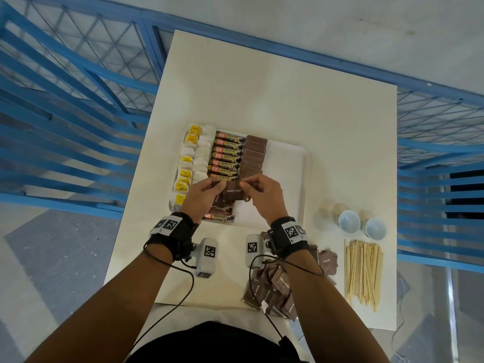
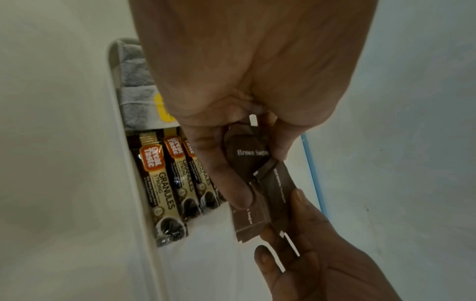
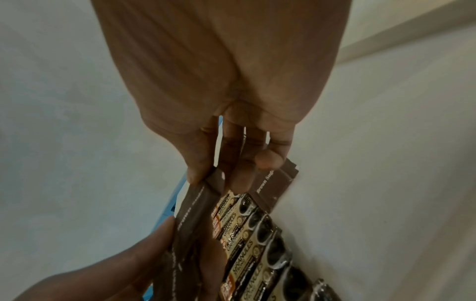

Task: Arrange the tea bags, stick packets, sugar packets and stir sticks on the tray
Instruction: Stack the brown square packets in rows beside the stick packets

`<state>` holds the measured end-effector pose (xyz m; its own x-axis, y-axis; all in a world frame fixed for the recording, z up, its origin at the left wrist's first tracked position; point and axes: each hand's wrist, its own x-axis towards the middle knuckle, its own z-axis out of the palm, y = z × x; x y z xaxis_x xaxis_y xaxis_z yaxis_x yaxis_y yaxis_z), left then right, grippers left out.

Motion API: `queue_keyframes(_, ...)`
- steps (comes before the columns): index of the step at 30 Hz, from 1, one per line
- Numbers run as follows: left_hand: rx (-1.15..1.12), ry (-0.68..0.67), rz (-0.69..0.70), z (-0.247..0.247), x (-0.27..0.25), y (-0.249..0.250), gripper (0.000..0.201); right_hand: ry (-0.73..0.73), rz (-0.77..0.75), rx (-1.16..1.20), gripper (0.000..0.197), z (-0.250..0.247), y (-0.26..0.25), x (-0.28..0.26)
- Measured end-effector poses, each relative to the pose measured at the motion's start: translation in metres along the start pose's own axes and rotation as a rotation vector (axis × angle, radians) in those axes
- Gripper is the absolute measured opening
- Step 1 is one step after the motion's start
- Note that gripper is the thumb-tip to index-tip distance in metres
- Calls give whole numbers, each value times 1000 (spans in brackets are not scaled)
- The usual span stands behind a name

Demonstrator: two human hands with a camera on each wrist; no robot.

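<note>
Right now you've got both hands over the near part of the tray, w/ a small fan of brown sugar packets between them. Your left hand is curled round the bundle, thumb on top pinning it; your right hand pinches the top packet's edge between thumb and fingertips, other fingers loosely bent.

On the tray: tea bags down the left side, stick packets next, then a column of sugar packets already laid, overlapping like shingles. It stops just beyond your hands.

To do this step well, I'd say:
- Peel one packet at a time; they're thin and slick, so two may slide off together. Keep the left thumb firm.
- Lay it overlapping the last packet in the column, same way up, edge beside the stick packets.
- Don't nudge the stick packets under your left hand.

More sugar packets lie loose on the table near you, and the stir sticks sit to the right, off the tray, so approx. half the job's left, by my guess.
</note>
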<state>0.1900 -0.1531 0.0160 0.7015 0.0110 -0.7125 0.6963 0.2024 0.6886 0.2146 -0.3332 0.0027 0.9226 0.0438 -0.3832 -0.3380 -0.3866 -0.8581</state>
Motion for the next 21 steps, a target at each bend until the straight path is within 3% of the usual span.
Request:
queue_keyframes(3, 6, 8, 27, -1, 1, -3, 9, -21, 19, -43, 6, -1, 2, -3)
queue_keyframes(8, 104, 34, 20, -2, 6, -10, 20, -77, 49, -121, 14, -5, 11, -8)
queue_keyframes(15, 162, 39, 1, -5, 4, -10, 20, 141, 143, -134, 3, -11, 35, -8)
queue_keyframes(21, 167, 28, 15, -6, 5, -12, 20, 177, 149, -199, 7, -5, 34, -5)
